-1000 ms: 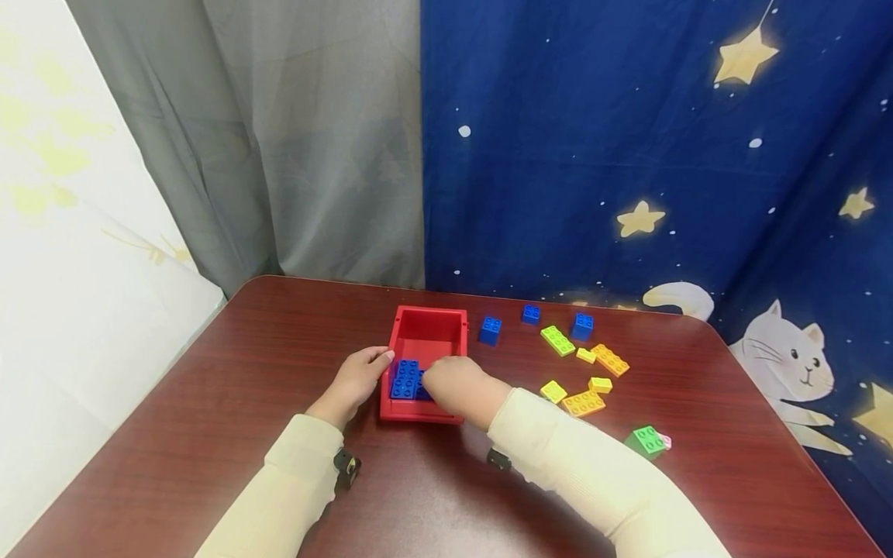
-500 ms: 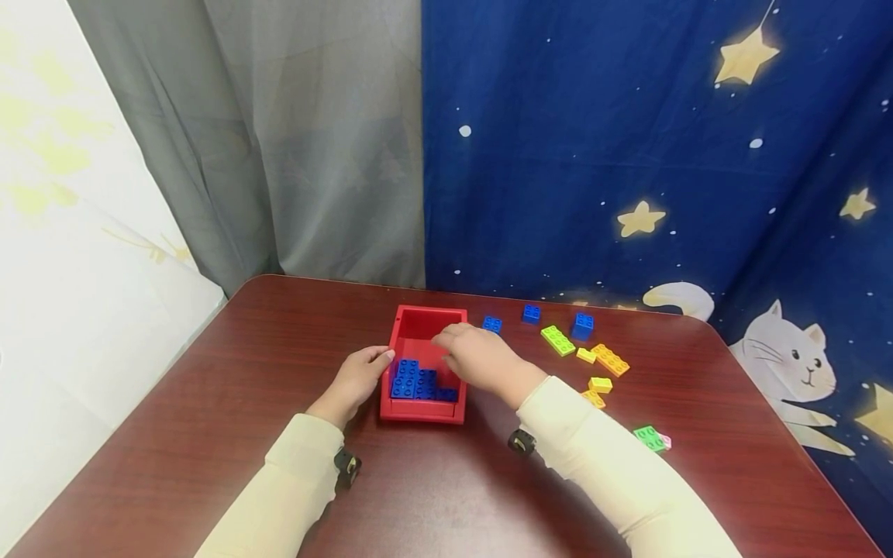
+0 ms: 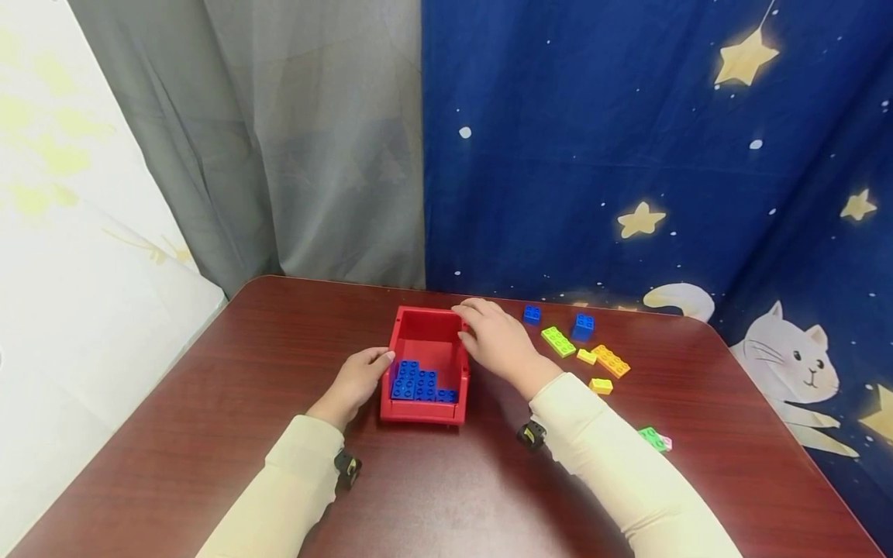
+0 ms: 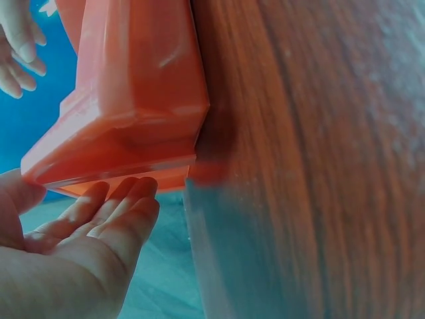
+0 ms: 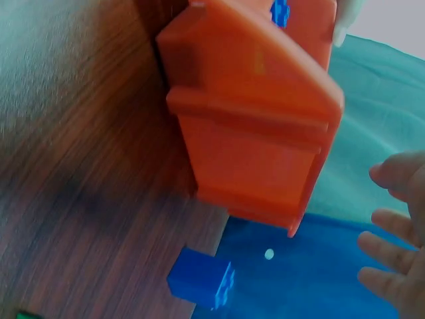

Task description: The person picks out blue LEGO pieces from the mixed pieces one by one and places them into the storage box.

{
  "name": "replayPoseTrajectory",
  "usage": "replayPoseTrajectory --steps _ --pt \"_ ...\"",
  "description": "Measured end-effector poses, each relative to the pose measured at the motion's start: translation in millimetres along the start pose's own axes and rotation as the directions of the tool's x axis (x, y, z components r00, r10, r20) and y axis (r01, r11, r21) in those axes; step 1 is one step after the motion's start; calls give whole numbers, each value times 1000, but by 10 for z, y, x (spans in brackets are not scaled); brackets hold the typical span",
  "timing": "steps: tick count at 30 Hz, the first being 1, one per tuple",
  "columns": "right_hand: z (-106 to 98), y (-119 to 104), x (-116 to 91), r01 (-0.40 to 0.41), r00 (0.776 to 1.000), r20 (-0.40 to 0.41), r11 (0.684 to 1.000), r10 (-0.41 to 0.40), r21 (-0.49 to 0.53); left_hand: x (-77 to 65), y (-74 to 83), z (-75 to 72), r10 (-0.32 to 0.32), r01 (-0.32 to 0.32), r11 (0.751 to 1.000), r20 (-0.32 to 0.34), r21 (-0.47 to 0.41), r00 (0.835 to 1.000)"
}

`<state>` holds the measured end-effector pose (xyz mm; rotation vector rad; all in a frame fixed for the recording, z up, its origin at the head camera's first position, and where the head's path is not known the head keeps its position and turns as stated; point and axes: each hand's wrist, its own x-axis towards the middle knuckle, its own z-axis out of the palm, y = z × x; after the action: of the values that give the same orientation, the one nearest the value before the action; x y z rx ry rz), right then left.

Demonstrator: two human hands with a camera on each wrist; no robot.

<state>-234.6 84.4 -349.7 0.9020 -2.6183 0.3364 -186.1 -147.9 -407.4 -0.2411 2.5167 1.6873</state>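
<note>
here, red bin [image 3: 422, 411], low end nearest, long axis pointing away, left grip [image 3: 352, 385], right grip [image 3: 504, 343], both relaxed

Left hand [image 3: 354, 384] is on the red box [image 3: 422, 414], blue bricks [image 3: 423, 385] bunched inside. Right hand [image 3: 501, 342] is by the opposite side, loose bricks [image 3: 558, 341] scattered past it.

R grip [image 5: 413, 262] partly outside R-wrist view

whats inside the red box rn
Blue studded bricks sit side by side at the near end of the red box. Beyond them, its red inside shows bare. Whatever lies beneath the bricks is covered.
</note>
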Motion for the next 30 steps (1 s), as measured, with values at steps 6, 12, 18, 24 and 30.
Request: replayPoseTrajectory --steps 6,12,18,24,30 --pt "31 133 -20 -79 997 -6 997 79 -13 -10 -7 7 -3 3 1000 0 4 1000" --pt "55 229 -39 -157 986 59 987 158 -24 -19 3 7 0 0 1000 2 0 1000" --pt "102 297 -39 -223 967 115 974 227 -46 -28 8 1 -4 4 1000 3 1 1000" --pt "155 344 -29 -273 951 133 960 278 -52 -20 1 0 1 -1 1000 -2 4 1000" --pt "219 390 12 -335 923 183 941 339 -55 -14 2 -2 4 -4 1000 -4 5 1000"
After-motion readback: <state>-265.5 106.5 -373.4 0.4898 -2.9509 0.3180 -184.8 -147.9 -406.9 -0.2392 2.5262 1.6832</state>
